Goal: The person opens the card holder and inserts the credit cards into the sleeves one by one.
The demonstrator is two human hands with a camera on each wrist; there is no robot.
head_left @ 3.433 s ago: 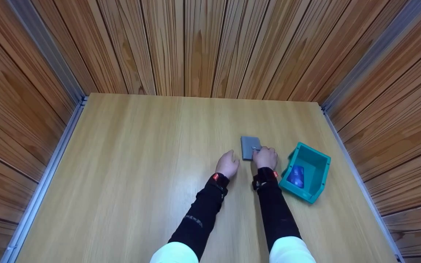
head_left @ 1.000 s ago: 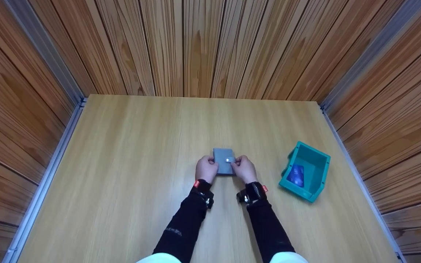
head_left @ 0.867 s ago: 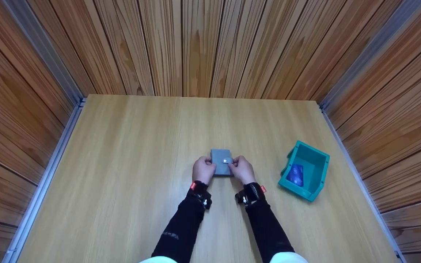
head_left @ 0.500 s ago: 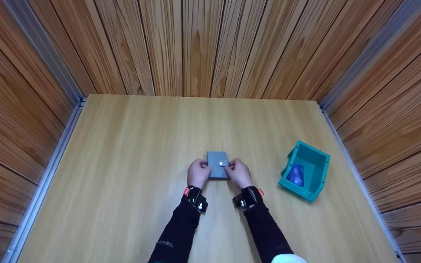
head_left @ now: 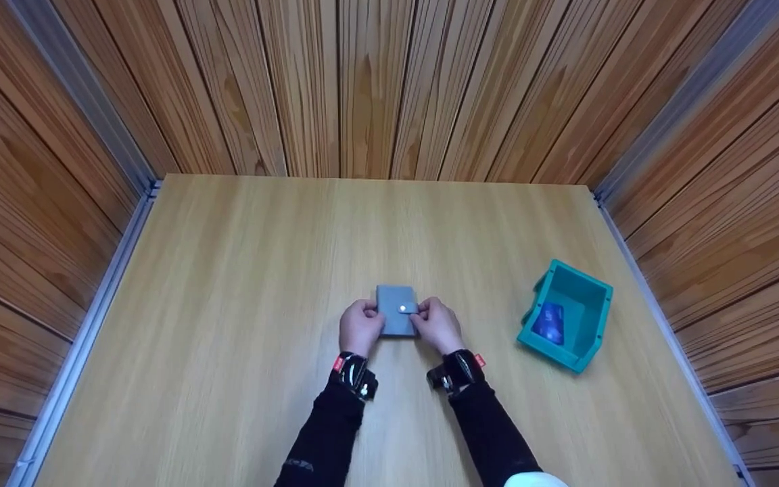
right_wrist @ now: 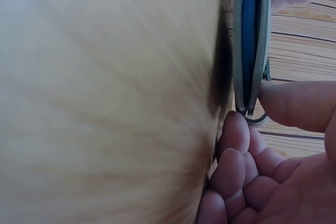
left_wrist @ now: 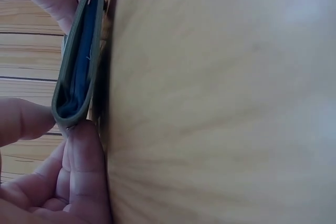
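A grey-blue wallet (head_left: 393,297) with a snap strap on its right side lies flat between my two hands near the middle of the table. My left hand (head_left: 360,328) pinches its left, folded edge between thumb and fingers. At the opposite edge, beside the strap, my right hand (head_left: 439,327) pinches it too. In the left wrist view the wallet (left_wrist: 81,64) appears end-on, its dark blue inside showing between two covers held just off the tabletop. From the right wrist, thumb and fingertips meet at the wallet's (right_wrist: 249,40) strap side.
A teal bin (head_left: 582,283) stands to the right on the wooden table (head_left: 254,270), with a shiny blue object (head_left: 549,323) inside. Wood-panelled walls (head_left: 376,88) enclose the back and both sides, with metal rails along the side edges.
The wallet has come left and nearer the body from its earlier place by the bin. Both hands now pinch it; earlier only the right hand was at it.
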